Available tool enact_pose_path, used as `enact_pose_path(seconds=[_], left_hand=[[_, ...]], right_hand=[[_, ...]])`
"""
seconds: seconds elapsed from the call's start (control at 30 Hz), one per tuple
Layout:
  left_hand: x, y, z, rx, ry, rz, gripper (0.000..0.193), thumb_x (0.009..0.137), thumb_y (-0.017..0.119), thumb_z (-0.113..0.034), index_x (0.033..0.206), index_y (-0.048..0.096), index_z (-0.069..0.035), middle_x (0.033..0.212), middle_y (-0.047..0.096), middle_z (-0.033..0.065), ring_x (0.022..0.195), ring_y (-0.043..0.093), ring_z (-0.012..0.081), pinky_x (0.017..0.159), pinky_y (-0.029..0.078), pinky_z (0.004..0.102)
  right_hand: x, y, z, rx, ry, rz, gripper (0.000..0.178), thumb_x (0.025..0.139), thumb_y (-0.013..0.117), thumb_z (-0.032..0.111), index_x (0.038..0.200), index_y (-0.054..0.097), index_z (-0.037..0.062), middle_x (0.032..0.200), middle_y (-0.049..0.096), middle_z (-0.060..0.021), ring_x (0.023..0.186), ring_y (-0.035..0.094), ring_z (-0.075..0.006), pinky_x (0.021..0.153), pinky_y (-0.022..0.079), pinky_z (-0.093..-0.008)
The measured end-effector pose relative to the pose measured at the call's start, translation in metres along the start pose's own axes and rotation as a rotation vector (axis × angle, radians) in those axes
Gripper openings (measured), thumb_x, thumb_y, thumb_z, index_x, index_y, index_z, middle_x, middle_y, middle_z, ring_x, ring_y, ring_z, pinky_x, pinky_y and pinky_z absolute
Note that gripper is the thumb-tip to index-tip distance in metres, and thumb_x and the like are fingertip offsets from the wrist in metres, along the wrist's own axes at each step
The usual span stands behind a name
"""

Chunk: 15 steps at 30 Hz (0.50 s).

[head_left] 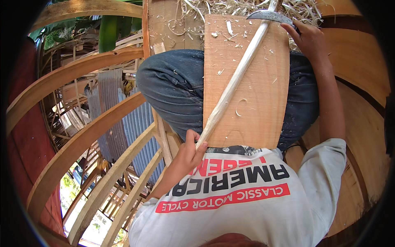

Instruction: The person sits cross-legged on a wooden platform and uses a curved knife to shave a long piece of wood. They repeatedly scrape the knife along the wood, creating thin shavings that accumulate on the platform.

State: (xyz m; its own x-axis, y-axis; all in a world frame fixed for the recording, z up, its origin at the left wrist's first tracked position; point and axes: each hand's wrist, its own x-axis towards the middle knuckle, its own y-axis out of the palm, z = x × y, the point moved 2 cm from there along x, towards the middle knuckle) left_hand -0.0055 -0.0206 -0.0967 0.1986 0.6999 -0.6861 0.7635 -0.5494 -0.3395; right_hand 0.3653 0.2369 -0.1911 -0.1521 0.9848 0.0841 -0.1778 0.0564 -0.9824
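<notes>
A long, pale peeled stick (238, 80) slants across a flat wooden board (263, 103) lying over my lap. Its near end is gripped by my left hand (191, 151), with thumb and fingers closed around it close to my shirt. At the far end of the board, my right hand (310, 41) holds a curved knife (269, 16). The dark blade lies across the stick near its far end, while the handle is mostly hidden in my fingers. A few thin shavings (240, 108) are scattered on the board.
A heap of curled wood shavings (247, 7) covers the plank floor (164, 29) beyond the board. Wooden railing slats (78, 76) stand on the left, with corrugated sheets (109, 111) below them. Wooden planks (358, 61) line the right side.
</notes>
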Motion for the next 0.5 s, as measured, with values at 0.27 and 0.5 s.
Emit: enact_pose_path(seconds=[0.27, 0.5], left_hand=[[0.003, -0.014, -0.014, -0.02, -0.128, 0.028, 0.028, 0.1, 0.042, -0.028, 0.098, 0.039, -0.001, 0.063, 0.052, 0.0163, 0.059, 0.058, 0.0258, 0.057, 0.044, 0.035], [0.015, -0.05, -0.019, 0.065, -0.147, 0.019, 0.031, 0.098, 0.047, -0.034, 0.095, 0.043, -0.004, 0.06, 0.053, 0.0096, 0.052, 0.053, 0.0186, 0.052, 0.042, 0.033]], right_hand=[[-0.005, 0.001, 0.01, 0.011, 0.076, -0.061, 0.06, 0.087, 0.047, 0.064, 0.102, 0.071, 0.011, 0.067, 0.064, -0.0173, 0.069, 0.066, -0.0349, 0.061, 0.051, -0.0433], [-0.004, -0.011, 0.005, 0.244, 0.322, -0.042, 0.057, 0.085, 0.054, 0.061, 0.082, 0.07, 0.0059, 0.07, 0.065, -0.0179, 0.073, 0.066, -0.0351, 0.066, 0.051, -0.0441]])
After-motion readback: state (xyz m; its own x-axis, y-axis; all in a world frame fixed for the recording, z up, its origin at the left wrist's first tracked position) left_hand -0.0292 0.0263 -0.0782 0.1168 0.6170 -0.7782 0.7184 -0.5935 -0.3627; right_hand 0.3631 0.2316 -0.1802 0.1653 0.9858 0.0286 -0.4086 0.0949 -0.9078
